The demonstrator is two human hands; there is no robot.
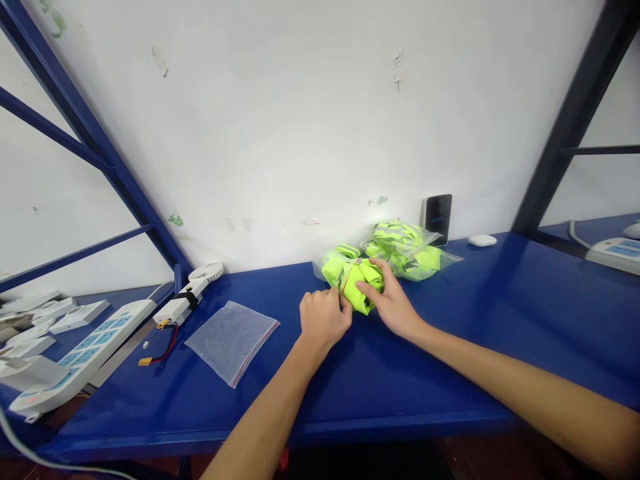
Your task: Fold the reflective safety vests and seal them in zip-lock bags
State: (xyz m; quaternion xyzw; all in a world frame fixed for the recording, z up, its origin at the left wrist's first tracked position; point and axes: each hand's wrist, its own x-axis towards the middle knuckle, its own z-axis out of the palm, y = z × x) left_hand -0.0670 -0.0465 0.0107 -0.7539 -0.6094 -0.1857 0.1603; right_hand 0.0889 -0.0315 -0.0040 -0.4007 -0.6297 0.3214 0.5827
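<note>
My right hand (397, 307) grips a folded neon-yellow fabric bundle (361, 288), thumb on the near side and fingers over the top. My left hand (325, 317) is closed at the bundle's left, pinching the red-lined edge of a clear zip bag (319, 268). The bag lies around the bundle's left part, while its right part shows outside the red line. Just behind are more neon-yellow reflective pieces (397, 233) in clear plastic. An empty zip bag (233, 340) with a red seal lies flat to the left of my left hand.
On the blue table (425, 387), a small fan (206, 272) and a white battery pack (175, 308) with wires lie left. A power strip (95, 340) is further left. A device with a clock display (438, 219) leans on the wall, near a white oval object (482, 241).
</note>
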